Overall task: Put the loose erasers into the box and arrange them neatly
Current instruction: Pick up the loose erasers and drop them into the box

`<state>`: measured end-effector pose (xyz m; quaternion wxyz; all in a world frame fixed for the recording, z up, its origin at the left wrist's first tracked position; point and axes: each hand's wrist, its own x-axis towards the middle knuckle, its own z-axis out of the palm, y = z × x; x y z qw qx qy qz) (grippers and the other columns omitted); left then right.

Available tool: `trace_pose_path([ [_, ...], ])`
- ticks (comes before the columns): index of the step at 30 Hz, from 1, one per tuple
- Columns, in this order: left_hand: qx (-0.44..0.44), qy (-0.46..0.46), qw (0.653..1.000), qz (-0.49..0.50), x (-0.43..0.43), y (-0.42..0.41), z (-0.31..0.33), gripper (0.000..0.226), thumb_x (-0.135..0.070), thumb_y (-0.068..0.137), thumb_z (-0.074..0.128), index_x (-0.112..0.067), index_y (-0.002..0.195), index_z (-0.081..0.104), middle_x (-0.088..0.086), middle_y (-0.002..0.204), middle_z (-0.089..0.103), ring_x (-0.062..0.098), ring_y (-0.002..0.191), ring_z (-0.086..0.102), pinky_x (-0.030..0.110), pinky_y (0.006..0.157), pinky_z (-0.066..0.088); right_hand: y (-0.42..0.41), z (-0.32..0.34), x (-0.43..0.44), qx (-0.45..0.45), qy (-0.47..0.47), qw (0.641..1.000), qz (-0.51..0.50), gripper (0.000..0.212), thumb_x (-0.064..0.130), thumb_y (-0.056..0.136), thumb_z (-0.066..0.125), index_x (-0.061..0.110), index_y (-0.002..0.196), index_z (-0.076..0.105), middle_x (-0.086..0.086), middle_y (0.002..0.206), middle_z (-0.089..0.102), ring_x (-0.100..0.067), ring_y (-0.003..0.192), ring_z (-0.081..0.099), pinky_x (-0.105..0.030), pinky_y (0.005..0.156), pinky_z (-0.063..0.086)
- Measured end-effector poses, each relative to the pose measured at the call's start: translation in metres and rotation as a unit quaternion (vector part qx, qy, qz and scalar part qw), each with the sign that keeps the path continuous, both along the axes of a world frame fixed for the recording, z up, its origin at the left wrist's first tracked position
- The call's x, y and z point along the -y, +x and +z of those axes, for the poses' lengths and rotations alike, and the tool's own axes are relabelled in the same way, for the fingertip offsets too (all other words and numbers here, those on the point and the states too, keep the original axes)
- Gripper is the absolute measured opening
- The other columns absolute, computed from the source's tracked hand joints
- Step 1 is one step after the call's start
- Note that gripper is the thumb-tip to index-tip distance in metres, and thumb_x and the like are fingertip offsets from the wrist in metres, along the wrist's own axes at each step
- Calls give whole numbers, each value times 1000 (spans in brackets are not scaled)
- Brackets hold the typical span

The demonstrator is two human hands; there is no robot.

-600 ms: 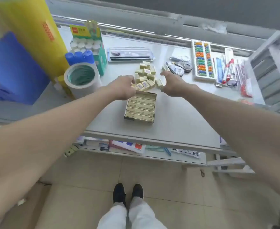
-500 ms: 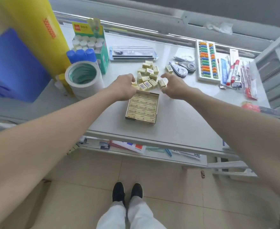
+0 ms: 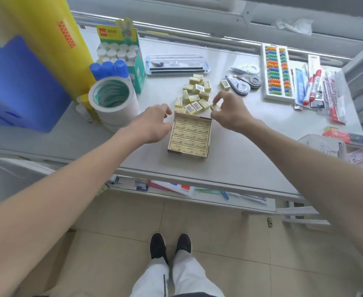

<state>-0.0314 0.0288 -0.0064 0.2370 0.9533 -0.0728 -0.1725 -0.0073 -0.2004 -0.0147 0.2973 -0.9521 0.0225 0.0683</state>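
While the box (image 3: pixel 189 137) is already showing several neat rows of erasers, a heap of loose erasers (image 3: pixel 194 95) is lying just beyond its far edge, so the task is judged to be well begun but far from finished. Beside the box's far right corner, the right hand (image 3: pixel 230 113) is pinching a single eraser (image 3: pixel 215 107) between thumb and fingertips, apparently bringing it toward the box. At the box's left wall, the left hand (image 3: pixel 152 123) is hovering with fingers loosely curled and spread, gripping nothing visible. One stray eraser (image 3: pixel 225 84) is lying farther beyond the box, to the right of the heap. Only the space nearest the box's far wall is appearing unfilled.
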Motion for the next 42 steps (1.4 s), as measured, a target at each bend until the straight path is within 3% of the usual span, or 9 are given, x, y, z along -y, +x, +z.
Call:
trace_pose_path([
  [4, 29, 11, 999, -17, -8, -13, 1, 44, -20, 89, 50, -19, 133, 46, 1, 136, 50, 22, 121, 51, 43, 100, 43, -27, 17, -26, 60, 50, 996, 51, 19, 12, 84, 64, 11, 103, 63, -1, 76, 52, -11, 63, 48, -14, 51, 34],
  [7, 46, 32, 998, -33, -10, -22, 2, 45, -22, 91, 49, -20, 136, 43, 0, 141, 45, 23, 124, 49, 43, 100, 42, -50, 17, -49, 61, 56, 990, 117, 18, 18, 85, 65, 16, 103, 63, -4, 90, 58, -16, 75, 55, -26, 64, 46],
  [10, 55, 49, 996, -41, -11, -25, 5, 47, -20, 91, 48, -20, 137, 42, 1, 142, 43, 24, 126, 47, 41, 98, 41, -66, 8, -65, 32, 57, 985, 160, 17, 23, 84, 63, 19, 101, 61, -4, 91, 60, -18, 78, 56, -35, 70, 50],
  [18, 65, 43, 996, -45, -7, -37, 7, 45, -21, 92, 47, -20, 137, 41, -1, 142, 43, 24, 122, 50, 41, 95, 42, -73, 2, -67, -38, 42, 983, 176, 20, 26, 87, 63, 15, 103, 61, -5, 84, 64, -16, 73, 58, -31, 67, 47],
  [22, 64, 31, 997, -39, -6, -35, 5, 45, -21, 92, 48, -20, 136, 42, -1, 141, 44, 23, 121, 51, 40, 95, 42, -65, 10, -61, -75, 55, 974, 205, 27, 23, 81, 70, 18, 108, 65, -5, 92, 65, -17, 79, 59, -29, 69, 48],
  [27, 51, 9, 999, -9, -6, -14, 7, 45, -19, 90, 50, -19, 134, 44, 0, 139, 46, 22, 122, 50, 43, 100, 43, -32, 16, -39, 15, 72, 995, 70, 17, 9, 87, 62, 11, 103, 67, -6, 85, 67, -12, 69, 59, -17, 58, 47],
  [31, 42, -2, 999, -3, 4, 5, 13, 45, -18, 90, 50, -19, 135, 44, 1, 139, 46, 22, 122, 49, 45, 101, 42, 8, 8, -19, 54, 8, 998, -19, 26, 6, 88, 56, 11, 112, 62, -9, 103, 62, -23, 93, 59, -33, 79, 50],
  [35, 41, -10, 999, -5, 21, 22, 15, 47, -17, 89, 52, -18, 135, 44, 2, 136, 47, 22, 120, 49, 43, 99, 43, 35, 1, -16, 33, 3, 999, -43, 29, 17, 92, 61, 9, 120, 61, -12, 119, 62, -25, 109, 59, -35, 90, 48],
  [42, 37, -18, 999, -1, 30, 40, 16, 47, -18, 87, 54, -19, 133, 46, 2, 136, 47, 22, 118, 50, 43, 99, 44, 44, -19, -22, 17, 53, 992, -117, 23, 26, 91, 66, 4, 98, 67, -9, 100, 67, -21, 90, 62, -34, 83, 53],
])
